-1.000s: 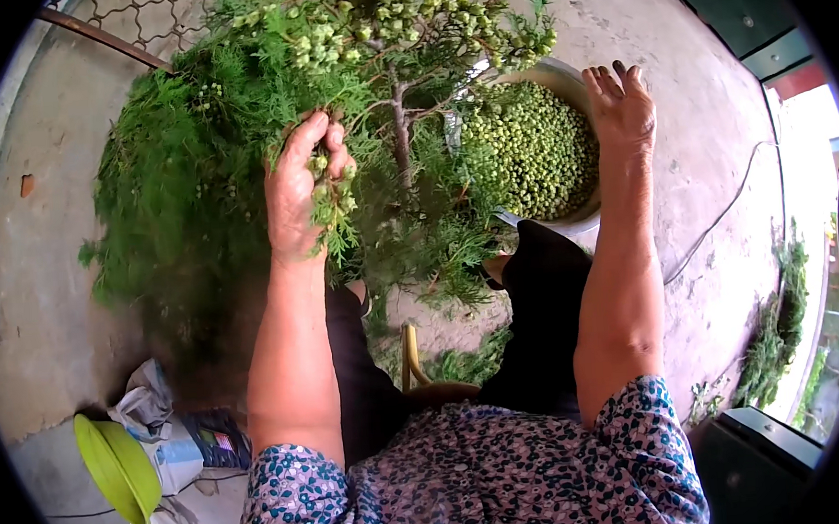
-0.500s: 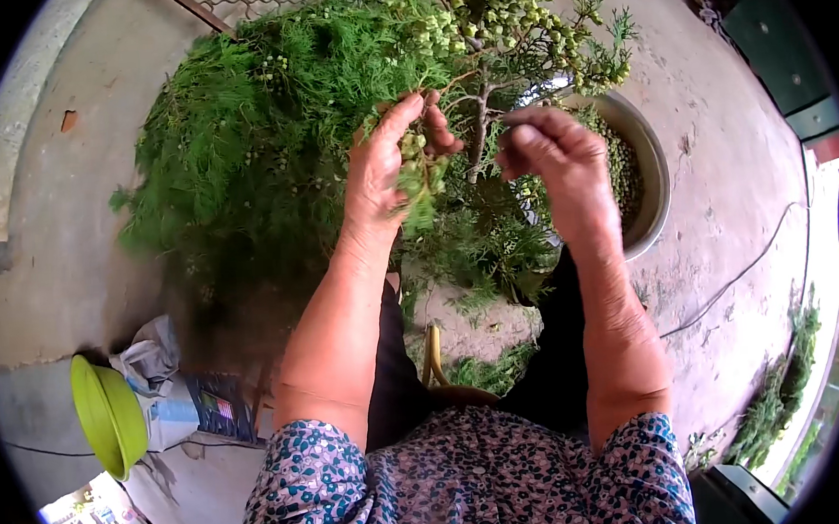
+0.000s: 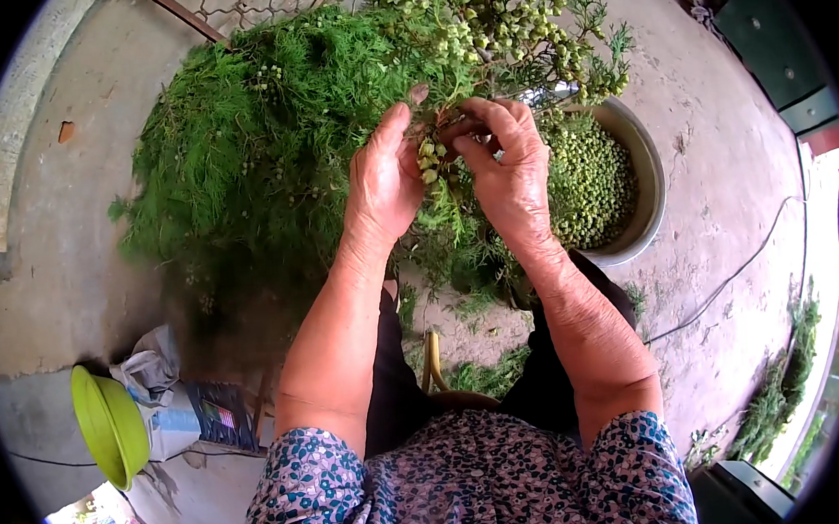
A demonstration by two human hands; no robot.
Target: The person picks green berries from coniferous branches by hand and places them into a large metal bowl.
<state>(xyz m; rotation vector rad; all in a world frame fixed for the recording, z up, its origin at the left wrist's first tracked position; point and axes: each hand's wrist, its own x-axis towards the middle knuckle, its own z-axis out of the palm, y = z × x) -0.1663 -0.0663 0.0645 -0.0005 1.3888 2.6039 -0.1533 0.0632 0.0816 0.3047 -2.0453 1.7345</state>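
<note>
In front of me a leafy green conifer branch bears pale green seed cones at its far end. My left hand is closed round a sprig of it, thumb up, with some fingers hidden behind the stems. A small cluster of cones shows beside that palm. Fingers bent in a pinch, my right hand is at the same cluster; what lies between its fingertips is partly hidden. Just right of it stands a round metal basin, holding many loose green cones.
Concrete floor surrounds the greenery. At the lower left are a lime-green plastic basin and a grey-white sack. A dark cable runs along the right. More cut greenery lies at the lower right.
My right hand has moved left from beside the metal basin to the sprig at my left hand, uncovering the loose cones in the basin. My left hand has stayed nearly in place.
</note>
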